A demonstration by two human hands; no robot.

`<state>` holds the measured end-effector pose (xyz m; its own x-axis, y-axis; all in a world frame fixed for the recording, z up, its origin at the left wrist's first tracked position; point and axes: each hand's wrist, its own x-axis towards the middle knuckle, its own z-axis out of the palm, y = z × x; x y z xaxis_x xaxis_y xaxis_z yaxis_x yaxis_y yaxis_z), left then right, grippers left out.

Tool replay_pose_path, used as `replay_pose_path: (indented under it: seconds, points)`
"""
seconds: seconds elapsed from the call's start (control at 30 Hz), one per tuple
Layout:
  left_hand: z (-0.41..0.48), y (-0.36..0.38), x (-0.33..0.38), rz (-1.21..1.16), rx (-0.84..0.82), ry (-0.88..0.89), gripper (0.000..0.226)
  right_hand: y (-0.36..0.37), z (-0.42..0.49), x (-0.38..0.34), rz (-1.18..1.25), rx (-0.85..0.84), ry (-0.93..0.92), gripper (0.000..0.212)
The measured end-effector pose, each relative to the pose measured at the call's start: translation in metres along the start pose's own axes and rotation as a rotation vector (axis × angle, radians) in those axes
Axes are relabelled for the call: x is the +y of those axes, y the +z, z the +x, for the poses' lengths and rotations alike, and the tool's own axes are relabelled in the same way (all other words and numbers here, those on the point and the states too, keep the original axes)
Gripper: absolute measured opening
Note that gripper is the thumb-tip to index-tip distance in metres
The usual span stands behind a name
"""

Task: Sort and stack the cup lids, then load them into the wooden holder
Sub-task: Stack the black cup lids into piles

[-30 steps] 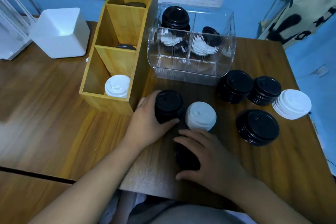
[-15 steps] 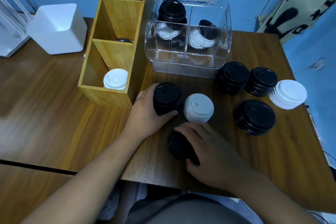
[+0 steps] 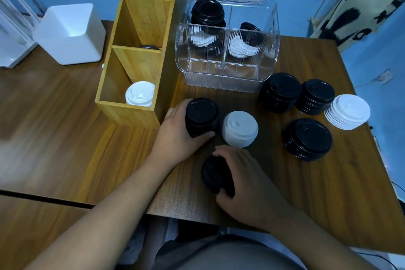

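Observation:
My left hand [image 3: 178, 136] grips a tall stack of black lids [image 3: 201, 116] standing beside the wooden holder [image 3: 131, 114]. My right hand [image 3: 245, 182] curls over a lower black lid stack [image 3: 213, 174] near the table's front edge. A white lid stack [image 3: 240, 128] stands between the two. The holder has three compartments: white lids [image 3: 139, 94] fill the near one, and dark lids show low in the middle [image 3: 150, 47] and far ones.
Three black lid stacks [image 3: 279, 92] [image 3: 315, 96] [image 3: 306, 138] and a white stack [image 3: 347, 110] sit on the right. A clear plastic bin [image 3: 228, 76] holds more black and white lids. A white box [image 3: 70, 33] stands at back left.
My right hand has slid back off the low black stack, uncovering more of its top. My left hand keeps its grip on the tall black stack. The view shifted slightly.

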<state>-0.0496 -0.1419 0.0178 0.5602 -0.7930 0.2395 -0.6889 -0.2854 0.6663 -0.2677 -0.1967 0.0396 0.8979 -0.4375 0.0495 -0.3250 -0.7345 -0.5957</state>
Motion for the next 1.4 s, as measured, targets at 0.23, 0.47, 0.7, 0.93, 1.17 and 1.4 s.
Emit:
replay_pose_path:
  seconds: [0.23,0.47,0.7,0.93,1.17,1.4]
  points:
    - [0.0,-0.001,0.0,0.007,-0.009,0.0,0.088,-0.002,0.008,0.002,-0.022,-0.01,-0.014,0.065]
    - [0.001,-0.001,-0.003,0.005,-0.037,0.001,0.091,-0.057,0.082,-0.014,-0.043,0.136,-0.049,0.072]
    - [0.0,-0.001,0.0,-0.066,-0.017,-0.051,0.107,-0.052,0.138,-0.007,-0.11,-0.066,-0.063,0.072]
    - [0.002,-0.001,0.001,-0.06,-0.024,-0.05,0.106,-0.05,0.148,-0.003,-0.058,-0.139,-0.091,0.071]
    - [0.001,0.002,-0.001,-0.043,-0.034,-0.08,0.119,-0.047,0.16,-0.003,-0.106,-0.205,-0.068,0.074]
    - [0.0,0.0,0.002,-0.038,-0.054,-0.062,0.107,-0.046,0.157,0.001,-0.096,-0.202,-0.105,0.067]
